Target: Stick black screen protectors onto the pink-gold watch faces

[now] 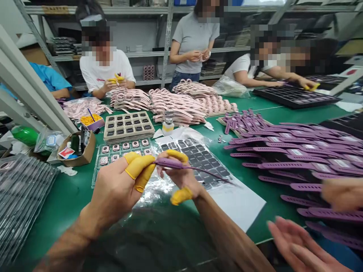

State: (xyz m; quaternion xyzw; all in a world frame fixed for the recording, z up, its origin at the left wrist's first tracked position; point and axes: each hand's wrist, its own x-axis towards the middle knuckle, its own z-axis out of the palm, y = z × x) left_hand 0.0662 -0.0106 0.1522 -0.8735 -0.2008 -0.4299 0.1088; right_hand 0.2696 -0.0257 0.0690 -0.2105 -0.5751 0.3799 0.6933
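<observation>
My left hand point(119, 181), wearing yellow finger cots, pinches one end of a purple smartwatch point(169, 163) seen edge-on. Its thin strap point(210, 174) stretches away to the right. My right hand point(181, 177), also in yellow finger cots, is just behind and below the watch. Its thumb is spread away from the fingers; whether the fingers touch the watch's far side I cannot tell. Beneath the hands lie a clear tray of square watch parts point(115, 148) and a sheet with rows of dark square pieces point(198, 158).
Purple watches with straps point(295, 153) are piled at right, where another person's hands point(300, 241) reach in. Pink straps point(176, 104) and a beige tray point(129, 126) lie farther back. Clear trays point(25, 204) are stacked at left near a cardboard box point(78, 149). Several people work opposite.
</observation>
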